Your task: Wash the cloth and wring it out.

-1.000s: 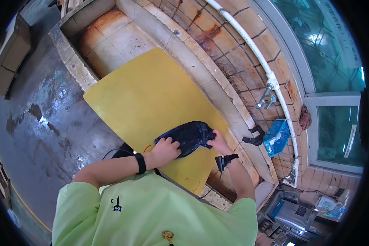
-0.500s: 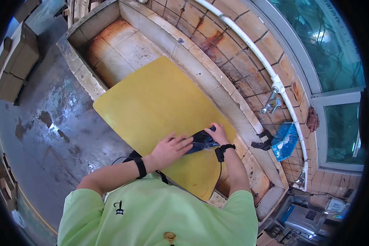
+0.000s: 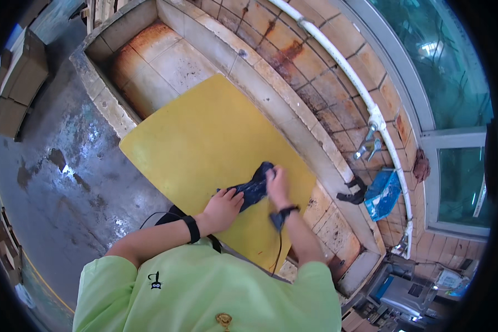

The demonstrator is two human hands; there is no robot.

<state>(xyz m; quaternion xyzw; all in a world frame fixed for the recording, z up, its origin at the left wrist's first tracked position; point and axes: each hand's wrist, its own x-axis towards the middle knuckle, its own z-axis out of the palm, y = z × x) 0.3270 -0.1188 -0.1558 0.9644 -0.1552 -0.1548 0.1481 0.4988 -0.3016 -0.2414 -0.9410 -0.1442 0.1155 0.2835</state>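
A crumpled dark blue cloth [image 3: 253, 191] lies slantwise on a large yellow board [image 3: 188, 133]. My left hand [image 3: 222, 211] rests on the cloth's left end, its fingers apart and laid over the fabric. At the upper right end, my right hand [image 3: 278, 187] has its fingers closed on the cloth; the fingertips are partly hidden and slightly blurred. Each wrist wears a black band, and a thin cable hangs from the right one.
The board lies across a stained tiled trough [image 3: 177, 66]. Along the wall beyond run a white pipe [image 3: 337, 58] and a metal tap [image 3: 368, 145]. A blue packet [image 3: 383, 193] and a black strap-like thing [image 3: 353, 191] sit near the trough's edge. Cardboard boxes [image 3: 19, 83] stand far left.
Both hands and the cloth have shifted left on the board. The cloth looks longer and more spread out, and my right hand has turned over its upper end.
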